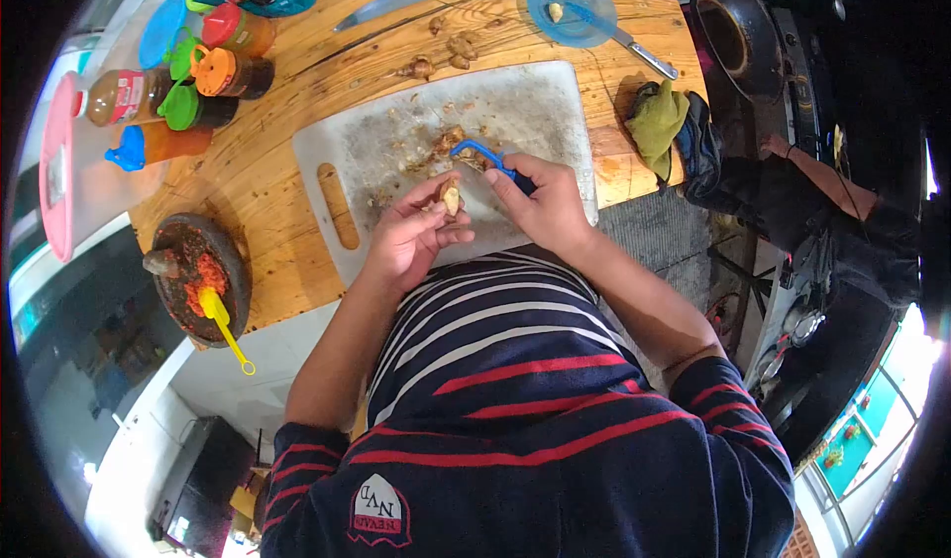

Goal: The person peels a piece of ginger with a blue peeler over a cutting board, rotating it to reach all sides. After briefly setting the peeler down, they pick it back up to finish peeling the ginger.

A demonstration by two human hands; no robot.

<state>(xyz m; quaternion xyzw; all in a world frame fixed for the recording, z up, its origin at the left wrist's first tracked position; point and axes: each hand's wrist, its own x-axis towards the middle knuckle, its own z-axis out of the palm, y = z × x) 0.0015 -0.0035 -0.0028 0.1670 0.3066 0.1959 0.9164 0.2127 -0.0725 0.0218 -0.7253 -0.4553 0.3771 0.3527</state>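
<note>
Over the near part of a white cutting board (540, 102), my left hand (411, 229) pinches a small pale, partly peeled root piece (452, 198) between thumb and fingers. Close by on the right, my right hand (545, 204) is wrapped round a blue peeler (483, 150), whose curved head points left, near the piece but apart from it. Brown peelings (448, 145) lie on the board beyond both hands. Several unpeeled pieces (461, 48) rest on the wood past the board's far edge.
A large knife (406, 0) and a blue bowl (573, 11) with a knife in it lie at the back. Sauce bottles (233, 72) stand left, above a stone mortar (203, 280) with red paste. Green cloth (656, 127) sits at the right edge. Another person's arm (827, 183) shows far right.
</note>
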